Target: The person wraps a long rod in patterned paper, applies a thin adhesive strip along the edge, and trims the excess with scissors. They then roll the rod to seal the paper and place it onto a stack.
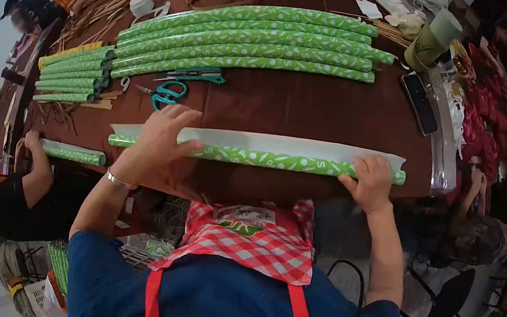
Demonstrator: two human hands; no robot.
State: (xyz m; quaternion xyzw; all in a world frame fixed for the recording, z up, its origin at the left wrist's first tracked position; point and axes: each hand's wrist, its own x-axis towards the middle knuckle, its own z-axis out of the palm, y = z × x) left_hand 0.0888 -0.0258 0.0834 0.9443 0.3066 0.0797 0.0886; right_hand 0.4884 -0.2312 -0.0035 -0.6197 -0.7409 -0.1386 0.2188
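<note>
In front of me lies a green patterned paper roll (266, 159), with a strip of its white underside (275, 143) standing loose along the far edge. My left hand (164, 134) is over the roll's left part, fingers stretched and thumb spread. Near the right end, my right hand (369, 181) has its fingers bent over the roll and its thumb on the near side. Teal-handled scissors (170, 95) lie just beyond my left hand. A teal cutter (203, 75) is behind them.
Several long green rolls (251, 43) lie side by side at the back, with shorter rolls (72, 76) to their left. A phone (419, 103) rests on the brown-covered table (313, 108) at right. At left, another person's hand (31, 140) is by a short roll (74, 153).
</note>
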